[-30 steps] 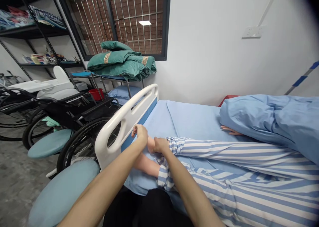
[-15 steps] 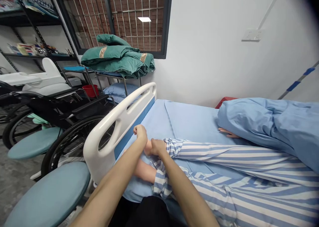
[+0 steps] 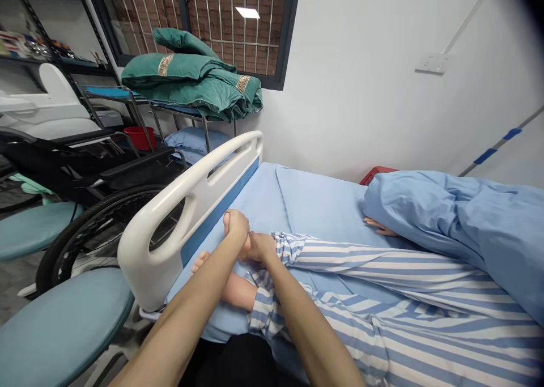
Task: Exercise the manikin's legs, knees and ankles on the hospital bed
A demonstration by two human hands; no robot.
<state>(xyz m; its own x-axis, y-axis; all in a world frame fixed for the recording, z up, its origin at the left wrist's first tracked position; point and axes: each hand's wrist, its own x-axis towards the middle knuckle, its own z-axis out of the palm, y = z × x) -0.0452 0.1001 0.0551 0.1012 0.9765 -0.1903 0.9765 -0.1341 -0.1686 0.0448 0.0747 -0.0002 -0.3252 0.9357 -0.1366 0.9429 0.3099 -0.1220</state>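
Observation:
A figure in blue-and-white striped trousers (image 3: 382, 259) lies on the bed, legs stretched toward the footboard; I cannot tell whether it is a person or a manikin. My left hand (image 3: 238, 224) is wrapped round the front of the far foot (image 3: 226, 221), with its toes showing at the hand's edge. Closed about the ankle of that same leg is my right hand (image 3: 261, 246), just below the trouser cuff (image 3: 289, 247). The near foot (image 3: 240, 292) rests on the blue sheet (image 3: 323, 197), partly hidden behind my left forearm.
A white footboard (image 3: 140, 228) rises left of the feet. Beyond it stand a wheelchair (image 3: 127, 177) and a round stool (image 3: 68, 330). Green folded quilts (image 3: 191, 81) lie on a rack beneath the window. A blue cover (image 3: 442, 217) lies over the figure's upper part, one hand (image 3: 379, 226) showing.
The view has shifted slightly, moving the footboard left in the picture. Toes of both feet now show. My hands stay on the far foot and ankle.

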